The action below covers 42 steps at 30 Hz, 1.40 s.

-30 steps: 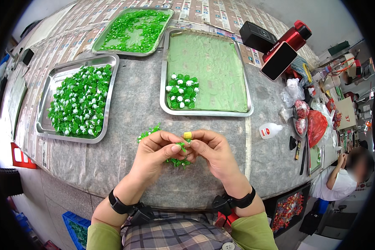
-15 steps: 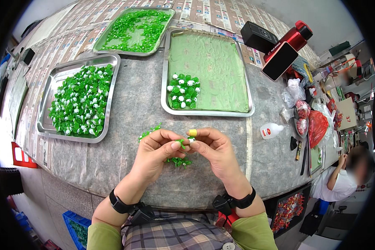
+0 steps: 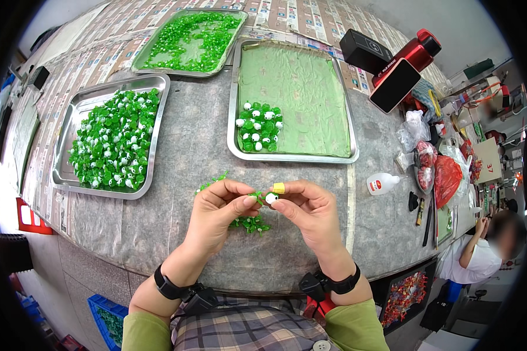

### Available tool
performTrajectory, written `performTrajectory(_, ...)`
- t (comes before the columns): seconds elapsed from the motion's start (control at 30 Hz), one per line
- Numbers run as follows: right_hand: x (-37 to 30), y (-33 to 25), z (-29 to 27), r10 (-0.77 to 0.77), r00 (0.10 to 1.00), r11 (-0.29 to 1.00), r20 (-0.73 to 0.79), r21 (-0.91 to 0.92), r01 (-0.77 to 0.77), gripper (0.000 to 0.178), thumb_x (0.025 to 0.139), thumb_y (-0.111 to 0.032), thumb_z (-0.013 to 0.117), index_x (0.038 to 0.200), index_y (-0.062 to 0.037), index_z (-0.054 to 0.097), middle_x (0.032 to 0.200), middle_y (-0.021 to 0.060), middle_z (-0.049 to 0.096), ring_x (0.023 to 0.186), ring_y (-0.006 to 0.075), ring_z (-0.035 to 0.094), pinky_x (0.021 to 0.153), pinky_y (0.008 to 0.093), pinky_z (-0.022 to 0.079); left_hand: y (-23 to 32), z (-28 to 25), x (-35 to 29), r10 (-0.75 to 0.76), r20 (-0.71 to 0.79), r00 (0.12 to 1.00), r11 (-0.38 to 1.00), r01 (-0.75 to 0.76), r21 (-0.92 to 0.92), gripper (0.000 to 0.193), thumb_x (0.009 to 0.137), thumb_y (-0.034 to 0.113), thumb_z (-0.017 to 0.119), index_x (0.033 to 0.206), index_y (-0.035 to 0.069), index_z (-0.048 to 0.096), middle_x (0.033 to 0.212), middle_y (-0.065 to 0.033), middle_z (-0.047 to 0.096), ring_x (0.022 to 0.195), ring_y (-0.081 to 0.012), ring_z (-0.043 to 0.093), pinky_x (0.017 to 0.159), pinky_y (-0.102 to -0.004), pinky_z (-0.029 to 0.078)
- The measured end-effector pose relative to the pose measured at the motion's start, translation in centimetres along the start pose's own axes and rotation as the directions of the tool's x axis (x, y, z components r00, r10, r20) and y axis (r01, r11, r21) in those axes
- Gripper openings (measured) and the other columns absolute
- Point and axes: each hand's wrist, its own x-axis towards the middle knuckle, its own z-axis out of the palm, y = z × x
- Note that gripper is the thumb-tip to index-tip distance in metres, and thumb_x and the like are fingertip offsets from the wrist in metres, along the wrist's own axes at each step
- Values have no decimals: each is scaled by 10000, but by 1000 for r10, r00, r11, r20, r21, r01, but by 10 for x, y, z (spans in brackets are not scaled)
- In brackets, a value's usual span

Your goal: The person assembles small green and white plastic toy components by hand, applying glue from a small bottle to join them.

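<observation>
My right hand (image 3: 311, 213) pinches a small green-and-white eye bead (image 3: 271, 198) with a dark dot between thumb and index finger. A yellow band (image 3: 279, 188) wraps that index fingertip. Close against the bead, my left hand (image 3: 216, 215) grips a tiny green plastic piece (image 3: 259, 196) between thumb and fingers. Whether the two parts are joined is hard to make out. Loose green pieces (image 3: 252, 224) lie on the grey table cover below my fingers, and more are partly hidden behind my left hand.
Beyond my hands sits a green-lined tray (image 3: 310, 99) with a cluster of green-and-white beads (image 3: 259, 127). A metal tray (image 3: 75, 123) at left is heaped with similar ones. Farther back stands another tray (image 3: 187, 48) of green pieces. At right are a white bottle (image 3: 382, 183), phone (image 3: 394, 85) and red flask (image 3: 413, 54).
Both hands remain close together. My right hand has shifted slightly right, and the bead has turned, showing more of its white side and dark dot.
</observation>
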Motion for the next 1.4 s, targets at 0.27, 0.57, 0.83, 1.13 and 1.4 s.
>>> performTrajectory(0.27,-1,-3,4,22,1000,995,18,-94,-20,181,723,36,571,902,20,551,857,70,579,794,113,556,711,216,448,-2,1,-1,108,31,994,981,-112,156,102,736,13,577,834,-7,557,781,-62,575,689,-102,550,613,-201,451)
performTrajectory(0.57,1,-9,-1,10,999,994,-39,107,-6,184,726,11,578,906,22,544,844,82,584,798,126,558,721,234,446,1,7,-4,235,43,971,933,-238,270,81,711,-41,582,786,-12,567,774,-56,559,691,-84,521,600,-187,427)
performTrajectory(0.83,-2,-10,-2,-52,999,980,-6,-191,50,188,726,-14,590,908,21,559,845,57,586,789,97,556,710,208,442,-1,2,-3,325,90,941,826,-329,458,96,713,-81,548,792,-28,542,794,-75,543,704,-112,539,631,-211,462)
performTrajectory(1.13,-4,-11,1,-8,1000,966,-7,-259,6,173,721,-39,605,885,10,573,802,51,600,750,91,568,667,206,452,0,4,-3,419,173,891,676,-433,596,120,676,-69,582,779,-10,564,751,-74,569,675,-128,548,585,-216,443)
performTrajectory(1.4,-7,-10,1,31,999,956,-8,-292,-32,158,725,-46,604,872,5,575,782,42,602,724,75,564,644,195,449,7,8,-4,546,353,760,364,-595,717,137,629,-47,614,744,9,564,711,-95,581,632,-199,570,541,-263,447)
